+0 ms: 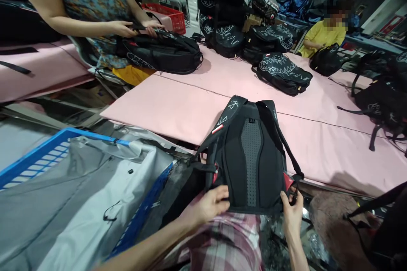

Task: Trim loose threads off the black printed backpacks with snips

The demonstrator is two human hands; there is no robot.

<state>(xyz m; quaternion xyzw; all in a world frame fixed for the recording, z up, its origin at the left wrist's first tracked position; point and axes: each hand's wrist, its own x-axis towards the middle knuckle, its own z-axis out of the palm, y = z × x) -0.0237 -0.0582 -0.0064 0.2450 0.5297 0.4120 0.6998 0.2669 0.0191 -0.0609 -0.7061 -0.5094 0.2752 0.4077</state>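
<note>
A black backpack leans on the edge of the pink table before me, its padded back panel and shoulder straps facing up. Its lower end is by my lap. My left hand has its fingers curled over the bag's lower left side. At the lower right corner, my right hand grips the bag's side between thumb and fingers, close to a red triangular tab. White scribbled lines mark the left shoulder strap.
The pink table bears several black backpacks, including one with white drawings. At left stands a blue crate lined with grey sheeting. Across the table a co-worker's hands hold another backpack; a person in yellow works farther back.
</note>
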